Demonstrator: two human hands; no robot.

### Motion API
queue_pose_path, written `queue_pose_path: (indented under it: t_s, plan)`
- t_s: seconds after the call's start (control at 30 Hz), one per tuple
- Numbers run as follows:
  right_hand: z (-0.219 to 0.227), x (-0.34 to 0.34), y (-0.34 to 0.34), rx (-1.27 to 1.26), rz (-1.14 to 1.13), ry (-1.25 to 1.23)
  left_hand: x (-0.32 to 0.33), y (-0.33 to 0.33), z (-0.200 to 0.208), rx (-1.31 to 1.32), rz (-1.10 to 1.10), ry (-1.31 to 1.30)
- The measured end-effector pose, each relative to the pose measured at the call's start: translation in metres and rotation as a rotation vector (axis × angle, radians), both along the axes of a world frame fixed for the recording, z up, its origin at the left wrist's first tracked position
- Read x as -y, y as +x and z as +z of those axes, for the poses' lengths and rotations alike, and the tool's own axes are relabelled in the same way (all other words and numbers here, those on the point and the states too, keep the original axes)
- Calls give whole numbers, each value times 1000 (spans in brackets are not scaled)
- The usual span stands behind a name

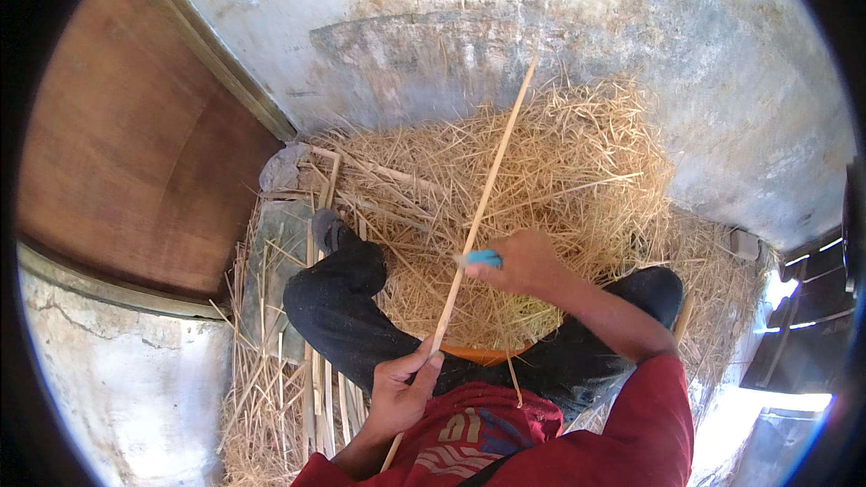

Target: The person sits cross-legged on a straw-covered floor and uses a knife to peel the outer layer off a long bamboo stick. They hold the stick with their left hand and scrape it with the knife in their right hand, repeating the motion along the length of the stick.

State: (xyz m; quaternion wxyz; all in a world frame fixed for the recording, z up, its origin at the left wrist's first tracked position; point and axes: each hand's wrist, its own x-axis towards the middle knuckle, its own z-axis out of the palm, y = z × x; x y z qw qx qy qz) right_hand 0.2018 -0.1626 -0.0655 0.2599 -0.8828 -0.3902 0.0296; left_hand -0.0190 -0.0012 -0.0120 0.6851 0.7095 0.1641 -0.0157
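A long, thin pale strip of bamboo or wood (492, 176) slants from my lap up toward the wall. My left hand (404, 390) is closed round its lower part, with the thumb lying along it; the lower end runs on past the hand beside my red shirt. Farther up, my right hand (523, 263) grips a small blue-handled knife (483, 258). The knife's tip meets the strip or lies right against it; motion blur hides the exact contact. A thin curled shaving (514, 381) hangs over my lap.
A large heap of straw-like shavings (577, 158) lies before my crossed legs, against the stained wall (722, 81). More split strips (316, 397) lie at my left, near a grey stone slab (281, 243). A brown wooden panel (144, 144) stands at far left. Something orange (478, 354) shows between my legs.
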Motion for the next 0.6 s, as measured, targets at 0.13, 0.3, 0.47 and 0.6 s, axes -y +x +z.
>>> queue_pose_path:
  t_s: [0.13, 0.3, 0.47, 0.6]
  plan:
    - [-8, 8, 52, 74, -275, -187, 5, -7, 14, -52, -53, 135]
    - [4, 43, 110, -239, -512, -171, 5, -20, 4, 8, -121, 110]
    - [-8, 3, -4, -14, 37, 58, -2, -17, 12, -37, -21, 125]
    - [1, 2, 56, 92, -114, -117, -3, -9, 10, -34, -18, 148]
